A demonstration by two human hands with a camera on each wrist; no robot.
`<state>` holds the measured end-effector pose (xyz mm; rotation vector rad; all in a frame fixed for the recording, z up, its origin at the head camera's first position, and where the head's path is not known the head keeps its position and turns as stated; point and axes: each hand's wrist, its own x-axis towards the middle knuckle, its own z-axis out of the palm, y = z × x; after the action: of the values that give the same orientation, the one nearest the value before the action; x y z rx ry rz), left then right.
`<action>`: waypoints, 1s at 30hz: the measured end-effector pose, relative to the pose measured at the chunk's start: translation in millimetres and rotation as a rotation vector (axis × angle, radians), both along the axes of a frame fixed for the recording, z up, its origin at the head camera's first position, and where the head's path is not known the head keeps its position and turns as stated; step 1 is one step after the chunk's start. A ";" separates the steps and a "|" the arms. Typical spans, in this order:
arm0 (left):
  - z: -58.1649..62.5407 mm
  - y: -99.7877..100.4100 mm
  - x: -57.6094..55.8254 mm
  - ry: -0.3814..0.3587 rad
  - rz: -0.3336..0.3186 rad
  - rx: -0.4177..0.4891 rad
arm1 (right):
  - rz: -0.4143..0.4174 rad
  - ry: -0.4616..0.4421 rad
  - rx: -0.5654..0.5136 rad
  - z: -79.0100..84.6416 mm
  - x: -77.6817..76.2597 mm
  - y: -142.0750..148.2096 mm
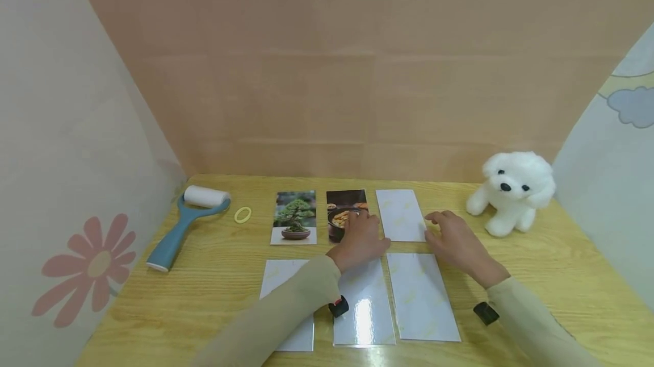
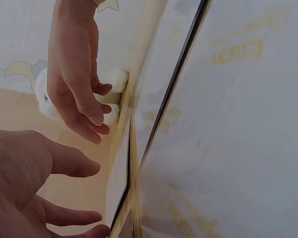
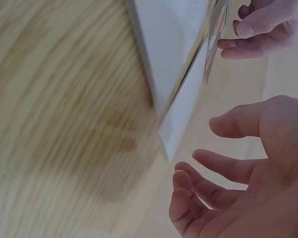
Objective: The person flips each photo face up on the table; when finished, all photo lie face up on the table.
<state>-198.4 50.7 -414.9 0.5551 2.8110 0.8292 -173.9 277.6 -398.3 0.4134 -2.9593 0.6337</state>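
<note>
- Far row, left to right: bonsai card (image 1: pixel 293 217), food card (image 1: pixel 334 199), plain white card (image 1: pixel 400 215); near row: three white cards (image 1: pixel 426 299).
- Left hand (image 1: pixel 361 236) — thumb and fingers loosely spread — over the food card; right hand (image 1: pixel 457 242), thumb apart and fingers loosely bent, by the plain white card's right edge; whether either touches cannot be told.
- Narrow strips of table (image 1: pixel 511 287) separate the cards; wider room lies right, near the plush dog (image 1: pixel 518 191).
- Left wrist view: yellow lettering (image 2: pixel 238 52) on a white card, only faint marks in the head view.
</note>
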 end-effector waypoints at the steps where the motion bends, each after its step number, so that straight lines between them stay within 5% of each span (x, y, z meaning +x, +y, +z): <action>1: -0.7 0.7 -0.3 0.001 0.000 -0.002 | 0.005 0.005 0.002 -1.0 -0.9 0.7; 15: -6.4 11.3 -2.5 0.042 0.019 -0.085 | 0.082 0.039 0.035 -12.5 -9.6 6.8; 23: -9.0 17.1 -5.5 0.108 0.011 -0.149 | 0.085 0.027 0.046 -16.1 -11.6 10.8; 30: -8.8 19.4 -4.8 0.092 -0.001 -0.151 | 0.065 0.001 0.053 -20.3 -13.1 12.7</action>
<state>-203.2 70.1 -423.7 0.5846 2.9244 0.5985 -187.0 290.3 -418.6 0.5160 -2.9782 0.5627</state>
